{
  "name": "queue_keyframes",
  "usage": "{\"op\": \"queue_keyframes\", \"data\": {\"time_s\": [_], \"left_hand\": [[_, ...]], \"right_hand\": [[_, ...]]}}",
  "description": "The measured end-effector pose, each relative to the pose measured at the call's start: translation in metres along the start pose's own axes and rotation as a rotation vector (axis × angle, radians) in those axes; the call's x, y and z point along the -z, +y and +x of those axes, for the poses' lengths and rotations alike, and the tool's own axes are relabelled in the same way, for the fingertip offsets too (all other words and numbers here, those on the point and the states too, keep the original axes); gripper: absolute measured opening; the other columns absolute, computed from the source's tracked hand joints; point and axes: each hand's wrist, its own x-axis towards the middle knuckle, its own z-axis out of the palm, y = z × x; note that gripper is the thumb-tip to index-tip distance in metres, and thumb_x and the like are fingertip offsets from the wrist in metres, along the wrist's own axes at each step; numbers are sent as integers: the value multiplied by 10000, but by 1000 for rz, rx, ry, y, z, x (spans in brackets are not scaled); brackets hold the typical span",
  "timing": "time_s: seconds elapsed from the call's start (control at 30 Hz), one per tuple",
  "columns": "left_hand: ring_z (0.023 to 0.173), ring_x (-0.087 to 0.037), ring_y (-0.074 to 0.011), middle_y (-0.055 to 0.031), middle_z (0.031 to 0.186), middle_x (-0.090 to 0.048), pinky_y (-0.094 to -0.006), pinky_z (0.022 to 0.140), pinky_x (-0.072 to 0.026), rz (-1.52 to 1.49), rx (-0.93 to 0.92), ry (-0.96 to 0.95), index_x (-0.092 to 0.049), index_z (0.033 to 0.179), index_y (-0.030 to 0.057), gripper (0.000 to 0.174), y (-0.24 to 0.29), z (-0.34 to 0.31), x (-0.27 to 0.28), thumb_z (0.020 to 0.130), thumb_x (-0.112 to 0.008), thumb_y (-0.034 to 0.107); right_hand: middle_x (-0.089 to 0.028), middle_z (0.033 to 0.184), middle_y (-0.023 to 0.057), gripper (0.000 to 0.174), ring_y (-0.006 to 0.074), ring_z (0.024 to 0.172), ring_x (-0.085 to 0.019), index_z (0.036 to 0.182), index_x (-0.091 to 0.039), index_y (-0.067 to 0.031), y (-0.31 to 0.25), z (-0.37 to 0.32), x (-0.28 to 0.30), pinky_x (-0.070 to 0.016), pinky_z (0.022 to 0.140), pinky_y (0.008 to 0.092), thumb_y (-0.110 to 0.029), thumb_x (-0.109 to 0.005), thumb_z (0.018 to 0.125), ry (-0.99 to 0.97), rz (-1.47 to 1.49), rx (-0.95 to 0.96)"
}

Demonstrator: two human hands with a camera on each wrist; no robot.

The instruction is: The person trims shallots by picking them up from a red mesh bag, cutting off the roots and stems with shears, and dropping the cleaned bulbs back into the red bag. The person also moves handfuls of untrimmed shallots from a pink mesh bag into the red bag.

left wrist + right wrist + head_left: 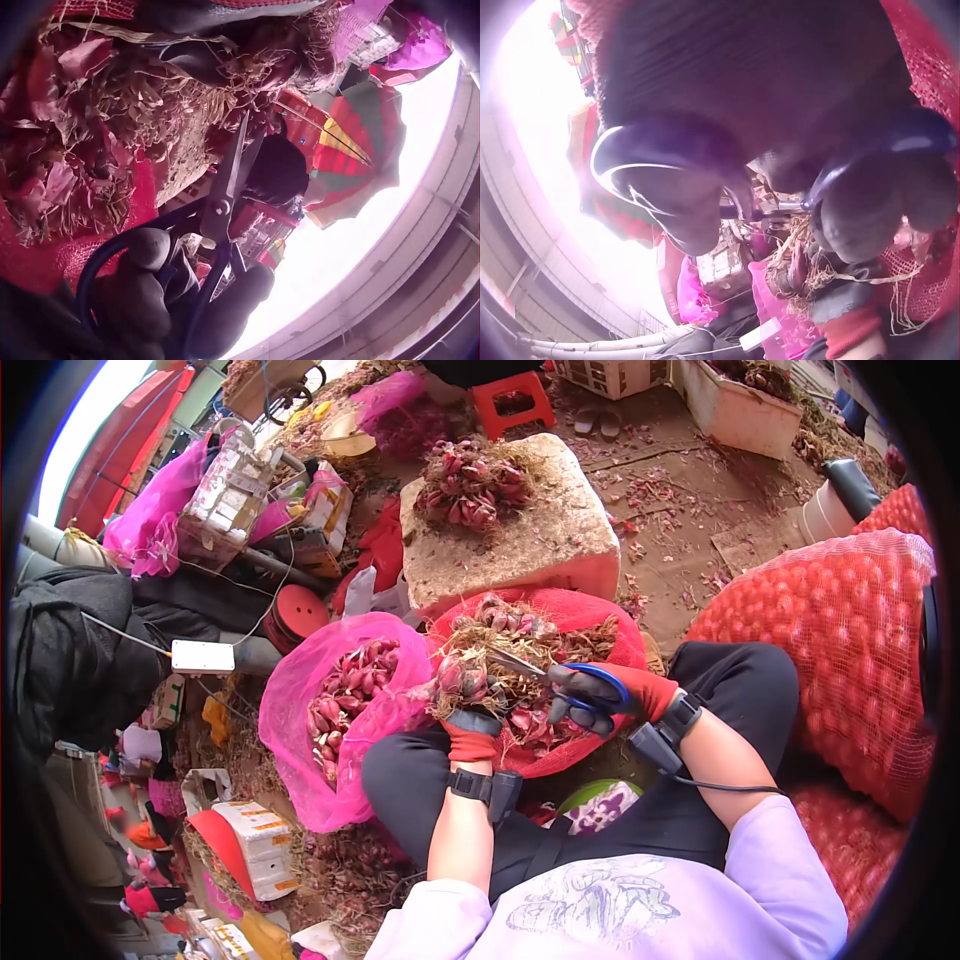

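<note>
My left hand [471,726], in a red and dark-grey glove, grips a bunch of shallots [462,678] with dry stalks and roots. My right hand [576,683], gloved alike, holds blue-handled scissors [518,663], with fingers through the loops. In the head view the blades reach to the stalks beside the bunch. From the left wrist the scissors [218,214] show their blades slightly apart. A red mesh bag [628,630] lies spread beneath both hands, with skins and dry stalks in it. Left of it, a pink mesh bag [285,710] holds loose shallots [345,695].
Ahead stands a block-like stand [560,545] with a heap of shallots [475,485] on top. Full red mesh sacks [810,650] crowd the right side. A red stool [512,405] is beyond the stand; a white box on a cable [203,657] is at left.
</note>
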Motion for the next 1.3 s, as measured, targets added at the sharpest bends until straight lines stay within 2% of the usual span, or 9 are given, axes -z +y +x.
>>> {"op": "queue_keyframes", "data": {"time_s": [0.13,0.33,0.43,0.63,0.8,0.97,1.07,1.2,1.3], "left_hand": [[767,-632,-282,-112,935,-656,-433,647,-543,-21,-7,11,-599,1067,74,422,-3,2,3,859,-562,439],[837,-628,-287,-119,1029,-638,-422,714,-547,52,-71,3,-571,1150,79,460,-15,-8,-24,858,-557,435],[855,-624,-290,-118,1030,-636,-406,725,-545,82,-65,-2,-565,1156,75,471,-17,-7,-22,853,-565,436],[774,-623,-294,-128,963,-638,-412,674,-544,10,-42,18,-569,1135,66,463,-11,1,-5,847,-578,428],[672,-615,-273,-145,868,-643,-401,594,-537,-2,-123,98,-596,1062,70,426,-5,9,14,837,-572,432],[619,-609,-242,-62,772,-643,-361,561,-525,-43,-52,101,-609,962,96,369,9,4,18,845,-528,437],[648,-616,-223,-29,797,-651,-350,582,-534,-101,-94,236,-612,967,109,339,10,-6,-11,882,-485,411],[728,-618,-211,-28,863,-648,-354,620,-530,-70,-50,103,-603,997,115,344,12,3,9,912,-450,411],[792,-619,-207,-41,929,-647,-363,666,-532,-64,14,-136,-585,1050,112,351,11,1,13,920,-439,403]], "right_hand": [[-632,774,36,497,64,523,-533,1145,-511,-98,-2,12,-1,-416,409,196,-538,-458,921,-65,-46,-127],[-581,689,-7,538,46,485,-487,1063,-584,-81,-1,15,-23,-381,403,190,-579,-464,901,99,157,34],[-591,687,1,558,68,447,-483,1134,-592,-83,4,24,-10,-390,404,206,-571,-515,875,11,13,-108],[-495,537,-15,564,77,417,-469,911,-665,-19,4,27,-9,-382,399,215,-566,-537,863,234,-78,-58],[-503,561,-5,588,89,438,-488,1019,-635,-24,-4,11,-7,-385,399,218,-580,-522,864,181,-53,-41],[-597,727,10,583,64,506,-518,1097,-576,-66,18,13,-14,-414,403,205,-599,-491,874,18,34,1],[-615,848,28,552,55,552,-534,1267,-456,-164,15,26,-6,-439,425,205,-568,-485,892,-101,59,-177],[-619,889,41,564,72,563,-553,1323,-386,-209,27,37,-2,-455,450,221,-561,-487,894,-152,164,-130],[-621,915,50,579,80,562,-555,1336,-360,-208,32,45,-7,-455,464,230,-558,-492,894,-143,142,-31]]}}
